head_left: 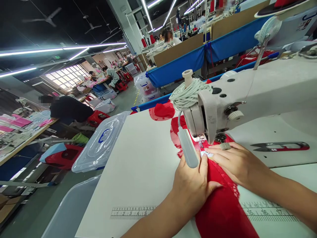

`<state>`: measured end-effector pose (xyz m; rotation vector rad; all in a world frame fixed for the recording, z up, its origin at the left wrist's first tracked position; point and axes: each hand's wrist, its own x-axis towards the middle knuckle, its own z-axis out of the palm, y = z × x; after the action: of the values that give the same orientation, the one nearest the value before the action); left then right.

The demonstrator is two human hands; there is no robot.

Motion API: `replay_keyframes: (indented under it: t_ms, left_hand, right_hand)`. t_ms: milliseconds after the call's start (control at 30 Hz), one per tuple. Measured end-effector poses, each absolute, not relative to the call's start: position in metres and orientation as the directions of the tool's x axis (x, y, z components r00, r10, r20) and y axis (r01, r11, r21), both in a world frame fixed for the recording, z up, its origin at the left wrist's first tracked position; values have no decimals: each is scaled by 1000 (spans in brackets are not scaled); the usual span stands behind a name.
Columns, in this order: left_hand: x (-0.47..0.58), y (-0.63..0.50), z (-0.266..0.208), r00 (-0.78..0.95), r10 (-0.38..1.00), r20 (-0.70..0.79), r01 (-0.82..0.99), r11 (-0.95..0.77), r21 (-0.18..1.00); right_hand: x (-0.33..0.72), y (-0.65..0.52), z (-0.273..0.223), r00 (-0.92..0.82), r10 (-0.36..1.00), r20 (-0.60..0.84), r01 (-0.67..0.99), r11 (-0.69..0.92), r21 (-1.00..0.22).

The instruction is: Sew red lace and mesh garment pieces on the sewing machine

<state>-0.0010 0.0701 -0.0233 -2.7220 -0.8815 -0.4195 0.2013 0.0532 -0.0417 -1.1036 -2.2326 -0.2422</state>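
A length of red fabric (223, 211) with a lace edge (234, 190) runs under the presser foot (201, 144) of a white sewing machine (267, 79). My left hand (190, 181) rests on the fabric, thumb stretched out to the side and index fingertip just in front of the foot; a grey clip-like lamp (188, 148) hides some of its fingers. From the right, my right hand (237, 162) lies on the lace side, fingers extended and pressed down. Between the fingertips of both hands shows a small white label (205, 154). The needle point is hard to make out.
Thread snips (279, 146) lie on the machine bed at right. Red cut pieces (162, 110) lie behind the foot. A printed ruler (133, 212) crosses the white tabletop (131, 165). Lidded plastic bins (101, 142) stand left of the table. Other people work at tables further off.
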Motion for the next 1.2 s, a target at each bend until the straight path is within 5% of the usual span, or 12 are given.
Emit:
replay_keyframes:
  t_ms: [600,1200]
  left_hand:
    - [-2,72,-26,804,498,324,580,-778,-242]
    - [1,68,-12,779,588,219,623,-764,-166]
  right_hand:
    - [204,56,-48,-446,717,536,794,593,-134]
    - [204,56,-53,-421,745,517,809,566,-158]
